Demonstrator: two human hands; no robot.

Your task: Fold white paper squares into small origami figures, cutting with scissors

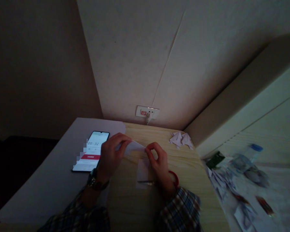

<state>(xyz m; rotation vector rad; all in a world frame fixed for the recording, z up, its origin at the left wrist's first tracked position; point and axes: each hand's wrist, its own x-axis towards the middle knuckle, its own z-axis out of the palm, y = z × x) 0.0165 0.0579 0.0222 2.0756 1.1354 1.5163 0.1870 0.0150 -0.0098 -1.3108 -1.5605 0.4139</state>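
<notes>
My left hand (111, 154) and my right hand (159, 161) both pinch a small folded piece of white paper (134, 146) just above a pale wooden table (183, 174). The left fingers grip its left end, the right fingers its right end. A watch sits on my left wrist. Below the paper lies another white paper slip (142, 172). Scissors with red handles (174, 177) lie under my right wrist, partly hidden.
A lit phone (91, 151) lies on a grey sheet (50, 180) to the left. Folded white paper pieces (181, 140) sit at the table's far right corner. A wall socket (147, 112) is behind. At right are paper scraps, a plastic bottle (246, 154) and clutter.
</notes>
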